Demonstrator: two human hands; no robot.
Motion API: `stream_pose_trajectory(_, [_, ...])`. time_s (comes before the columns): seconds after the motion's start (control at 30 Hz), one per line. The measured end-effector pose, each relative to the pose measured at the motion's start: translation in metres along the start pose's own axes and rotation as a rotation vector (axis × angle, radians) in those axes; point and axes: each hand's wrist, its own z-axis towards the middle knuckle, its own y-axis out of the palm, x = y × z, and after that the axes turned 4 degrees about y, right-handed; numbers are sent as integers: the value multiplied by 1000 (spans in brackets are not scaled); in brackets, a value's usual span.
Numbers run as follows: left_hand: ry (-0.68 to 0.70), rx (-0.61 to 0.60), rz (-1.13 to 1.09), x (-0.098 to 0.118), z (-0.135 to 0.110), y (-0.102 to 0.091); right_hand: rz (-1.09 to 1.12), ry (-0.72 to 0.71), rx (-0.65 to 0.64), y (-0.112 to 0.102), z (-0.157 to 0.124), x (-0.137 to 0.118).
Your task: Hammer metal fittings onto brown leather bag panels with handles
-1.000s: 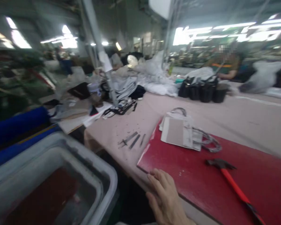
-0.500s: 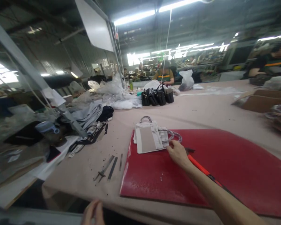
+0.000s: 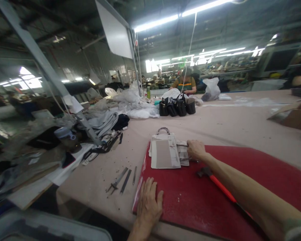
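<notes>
My left hand [image 3: 149, 201] lies flat with fingers spread on the near left corner of the red board [image 3: 190, 201]. My right hand [image 3: 196, 150] is closed around the patterned handle of a small pale bag piece [image 3: 183, 154]; its fingertips are partly hidden. To its left, overlapping that piece, lies a stack of flat white bag panels [image 3: 165, 154] with a beige center and a rounded handle [image 3: 163, 129] at the top. Below my right forearm rests a hammer [image 3: 222, 187] with a dark head and an orange-red grip.
Left of the board are dividers [image 3: 117, 180], a flat metal strip [image 3: 125, 181] and a thin metal rod [image 3: 134, 175]. Black small bags [image 3: 177, 106] stand farther back, near plastic wrapping [image 3: 137, 107]. A cardboard box [image 3: 294, 115] sits at right. A co-worker [image 3: 184, 83] sits across the table.
My left hand has come up from the lower edge onto the board. My right hand has shifted to the bag piece's handle, uncovering the hammer head. The whole view has swung slightly left.
</notes>
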Motion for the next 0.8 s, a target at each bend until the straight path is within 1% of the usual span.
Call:
stream_pose_trajectory(0.1, [-36,32,-51,-1,3,-1,136,-23,-6,-22,-6,-14])
stream_pose_trajectory(0.17, [-77,104,-88,-2,2,-1,252,-59,3,-41,-22,-28])
stream_pose_trajectory(0.23, [-90,207,-118,-1,-1,-2,381,-99,12,-60,-50,-42])
stream_pose_trajectory(0.3, [-56,270,-158,5,-7,-5,527,-130,7,-77,-84,-53])
stream_pose_trajectory(0.33, [-30,274,-198,10,-9,-8,725,-130,-44,-85,-101,-57])
stream_pose_trajectory(0.37, [-8,263,-257,17,-11,-11,851,-135,-85,-91,-117,-59])
stream_pose_trajectory(0.4, [-5,244,-336,24,-12,-14,907,-170,-77,-96,-131,-60])
stream_pose_trajectory(0.43, [-36,231,-435,31,-11,-18,915,-230,-16,-99,-143,-59])
stream_pose_trajectory(0.47, [-108,222,-551,37,-9,-23,849,-334,97,-101,-154,-57])
stream_pose_trajectory(0.5, [-228,224,-677,43,-5,-28,737,-483,238,-101,-162,-53])
stream_pose_trajectory(0.53, [-388,238,-810,46,-1,-34,601,-670,373,-97,-170,-49])
stream_pose_trajectory(0.57, [-569,260,-945,48,4,-40,460,-871,471,-91,-177,-44])
stream_pose_trajectory(0.6, [-747,289,-1071,47,9,-45,325,-1056,509,-82,-185,-38])
stream_pose_trajectory(0.63, [-893,322,-1174,45,12,-50,207,-1197,499,-68,-192,-32])
stream_pose_trajectory(0.67, [-996,356,-1245,40,13,-54,114,-1283,459,-50,-201,-24])
stream_pose_trajectory(0.7, [-1060,386,-1275,33,11,-57,32,-1283,399,-30,-210,-15])
stream_pose_trajectory(0.73, [-1089,398,-1263,26,7,-59,-11,-1253,374,-6,-220,-4])
stream_pose_trajectory(0.8, [-1089,372,-1135,9,-5,-64,-57,-1189,324,44,-238,23])
